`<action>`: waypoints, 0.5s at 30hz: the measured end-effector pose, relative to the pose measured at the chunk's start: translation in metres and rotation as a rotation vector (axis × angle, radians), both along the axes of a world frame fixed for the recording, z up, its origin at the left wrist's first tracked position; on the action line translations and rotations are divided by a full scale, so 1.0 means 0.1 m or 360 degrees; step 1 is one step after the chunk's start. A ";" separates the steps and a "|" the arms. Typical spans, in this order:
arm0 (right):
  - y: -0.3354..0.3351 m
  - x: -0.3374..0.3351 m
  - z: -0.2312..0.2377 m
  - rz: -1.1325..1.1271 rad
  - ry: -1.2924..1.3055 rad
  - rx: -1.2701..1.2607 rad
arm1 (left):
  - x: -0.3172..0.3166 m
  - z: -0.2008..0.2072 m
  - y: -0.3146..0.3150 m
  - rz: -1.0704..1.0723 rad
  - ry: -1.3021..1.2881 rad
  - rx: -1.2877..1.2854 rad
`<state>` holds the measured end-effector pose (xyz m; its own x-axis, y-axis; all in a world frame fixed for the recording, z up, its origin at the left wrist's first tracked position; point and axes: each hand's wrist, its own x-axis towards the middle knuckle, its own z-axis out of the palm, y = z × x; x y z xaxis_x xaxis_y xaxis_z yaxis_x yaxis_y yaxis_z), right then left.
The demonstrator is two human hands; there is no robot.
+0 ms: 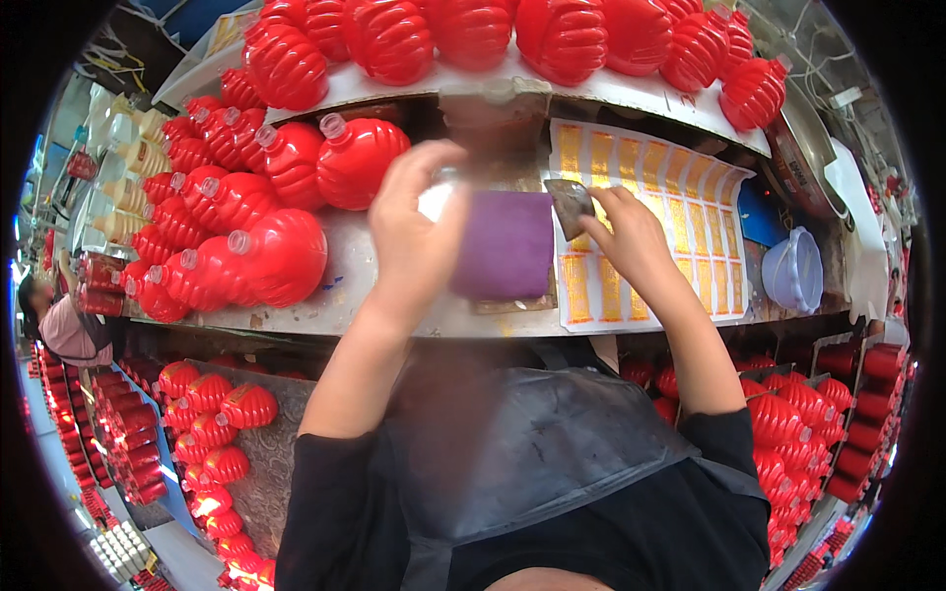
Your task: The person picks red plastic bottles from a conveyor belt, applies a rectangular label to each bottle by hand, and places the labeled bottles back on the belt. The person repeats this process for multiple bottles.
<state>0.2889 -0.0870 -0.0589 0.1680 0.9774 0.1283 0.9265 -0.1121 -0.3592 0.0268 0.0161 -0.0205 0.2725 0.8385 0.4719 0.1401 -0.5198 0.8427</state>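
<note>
My left hand (409, 236) is raised over the bench, a little smeared by motion. Its fingers curve with the thumb apart, and a bright whitish patch shows in the gap. Close on its right lies a folded purple cloth (507, 244). A small dark flat scraper (570, 209) is pinched between the thumb and fingers of my right hand (631, 236). That hand is above the left part of a white sheet (741, 187) printed with rows of gold and orange labels. Two round red plastic jars (362, 163) (294, 161) with clear necks lie beyond my left hand.
More red jars (281, 258) crowd the bench's left side, and others (473, 34) line a white shelf edge (394, 86) at the back. A pale blue bucket (792, 272) hangs or stands at the right. Piles of red jars (227, 463) flank me below the bench.
</note>
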 end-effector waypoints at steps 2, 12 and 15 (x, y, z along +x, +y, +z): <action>0.22 0.00 -0.05 -0.0053 -0.0053 -0.0085 | -0.09 -0.01 0.19 0.0435 0.0266 0.0568; 0.45 0.17 -0.24 -0.0256 0.0798 -0.0014 | -0.55 -0.11 1.09 0.0692 0.0512 0.0119; 0.36 0.30 -0.13 -0.0344 0.1734 0.0202 | -0.55 -0.06 1.05 0.0587 0.0506 0.0074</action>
<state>0.3190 -0.0507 -0.0714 0.4163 0.9044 -0.0941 0.0753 -0.1374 -0.9876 -0.0287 0.1211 -0.0267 0.0978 0.8862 0.4528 0.5686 -0.4232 0.7054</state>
